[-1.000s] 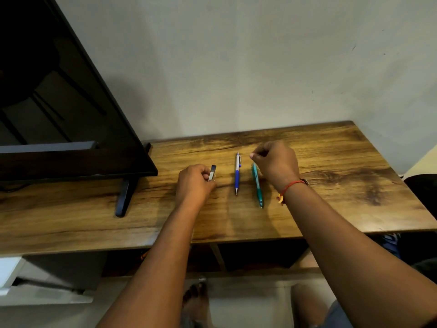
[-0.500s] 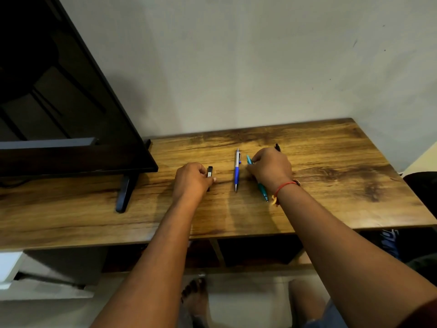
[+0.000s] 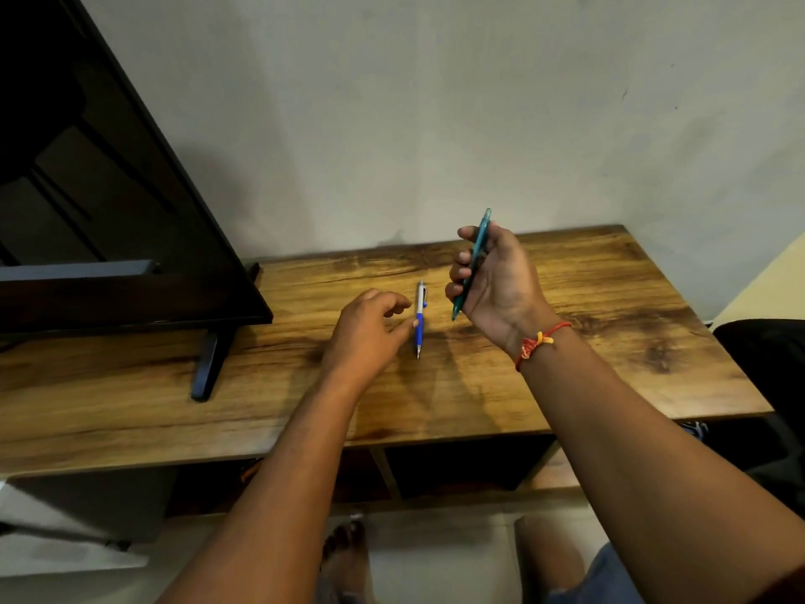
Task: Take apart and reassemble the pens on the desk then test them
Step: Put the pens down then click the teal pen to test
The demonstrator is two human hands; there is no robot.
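My right hand (image 3: 496,285) is raised above the wooden desk (image 3: 566,377), palm turned toward me. Its fingers curl round a teal pen (image 3: 481,237), which points tip down. A blue and white click pen (image 3: 420,307) lies on the desk between my hands, tip toward me. My left hand (image 3: 366,333) hovers low just left of that pen with fingers loosely spread and nothing in it. Its thumb tip is right beside the blue grip. The small dark piece it held earlier is out of sight.
A large black screen (image 3: 109,211) on a dark stand foot (image 3: 209,364) fills the left of the desk. A wall runs behind the desk. Open shelves sit under the desktop, and my feet are on the floor below.
My right hand has picked the teal pen up off the desk and turned palm up. My left hand has uncurled, no longer shows the dark piece, and moved right toward the blue pen.
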